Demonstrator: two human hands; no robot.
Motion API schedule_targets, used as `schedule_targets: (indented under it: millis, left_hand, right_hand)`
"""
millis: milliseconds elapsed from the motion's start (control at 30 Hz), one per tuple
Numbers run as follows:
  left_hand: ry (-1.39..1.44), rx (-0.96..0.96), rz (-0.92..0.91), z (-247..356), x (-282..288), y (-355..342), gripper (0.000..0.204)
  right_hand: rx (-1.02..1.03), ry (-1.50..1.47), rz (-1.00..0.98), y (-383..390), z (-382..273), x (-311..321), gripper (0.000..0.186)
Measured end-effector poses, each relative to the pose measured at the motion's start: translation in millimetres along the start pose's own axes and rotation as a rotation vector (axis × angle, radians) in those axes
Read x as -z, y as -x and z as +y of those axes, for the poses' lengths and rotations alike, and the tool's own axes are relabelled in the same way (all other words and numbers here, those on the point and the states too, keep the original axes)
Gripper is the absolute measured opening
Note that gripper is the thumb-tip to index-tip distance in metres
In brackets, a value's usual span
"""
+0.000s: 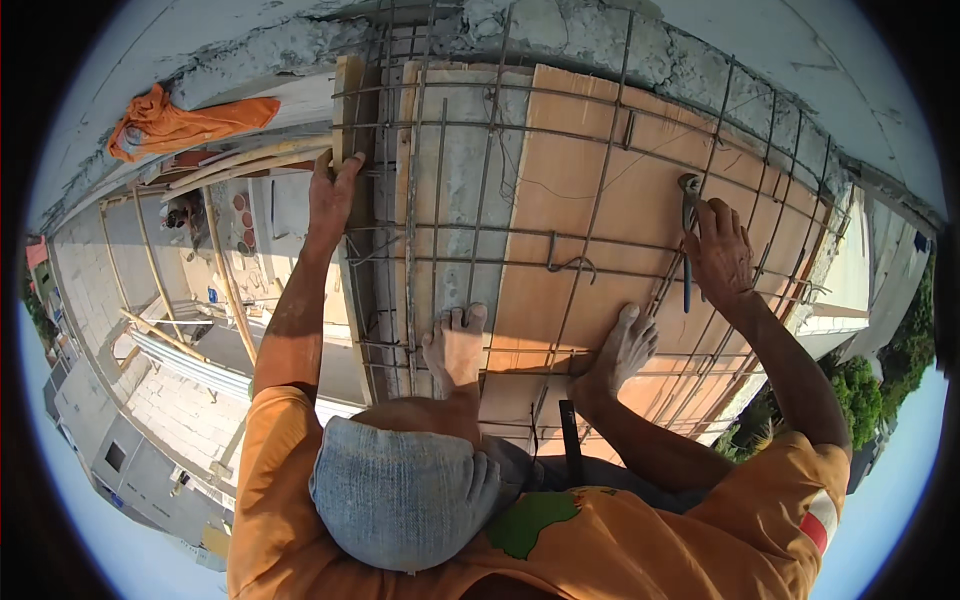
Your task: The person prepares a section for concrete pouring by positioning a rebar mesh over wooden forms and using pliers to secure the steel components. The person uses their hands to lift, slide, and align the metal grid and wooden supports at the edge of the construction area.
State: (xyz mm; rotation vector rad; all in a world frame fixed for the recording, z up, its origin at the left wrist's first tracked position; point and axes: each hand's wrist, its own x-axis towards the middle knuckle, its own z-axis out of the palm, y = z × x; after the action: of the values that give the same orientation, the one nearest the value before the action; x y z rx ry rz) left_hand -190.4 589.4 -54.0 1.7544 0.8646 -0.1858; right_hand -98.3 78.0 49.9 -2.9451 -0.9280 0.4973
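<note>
My left hand [334, 200] is closed over the top edge of an upright wooden board [347, 95] on the left side of the formwork. My right hand [722, 252] grips a pair of pincers [689, 206] with blue handles, their metal jaws pointing away from me. The pincers lie just over the steel rebar grid [587, 238], near its right part. Under the bars spread a reddish-brown plywood sheet [560, 160] and a grey, cement-stained panel [460, 180]. Thin tie wire [540, 186] loops loosely across the plywood.
My bare feet [455, 350] rest among the bars, knees bent. An orange cloth [190, 120] lies on the far-left ledge. Beyond the left board is a drop with wooden poles [228, 270] and a lower level. Rough concrete [590, 40] borders the far side; trees [858, 395] stand beyond the right edge.
</note>
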Motion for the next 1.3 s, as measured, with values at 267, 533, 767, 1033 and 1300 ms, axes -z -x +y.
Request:
schedule_targets:
  millis: [267, 533, 767, 1033, 1300]
  left_hand:
    - [-0.302, 0.002, 0.091, -35.1, -4.7, -49.0, 0.039]
    - [-1.557, -0.747, 0.074, -71.7, 18.3, -33.8, 0.031]
    - [-0.469, 0.131, 0.233, 14.2, -25.5, -13.0, 0.026]
    - [-0.668, 0.243, 0.029, 4.1, -21.0, -24.3, 0.024]
    - [-0.257, 0.131, 0.228, -5.4, -22.8, -35.7, 0.034]
  right_hand:
    - [-0.193, -0.337, 0.072, 1.9, 20.7, -42.8, 0.055]
    - [-0.375, -0.110, 0.266, -1.5, -7.2, -78.0, 0.084]
    - [-0.341, -0.032, 0.335, -4.2, -1.7, -87.3, 0.079]
    - [-0.377, 0.052, 0.323, -0.2, 6.3, -87.8, 0.080]
    - [-0.323, 0.036, 0.362, -4.9, 2.3, -87.2, 0.077]
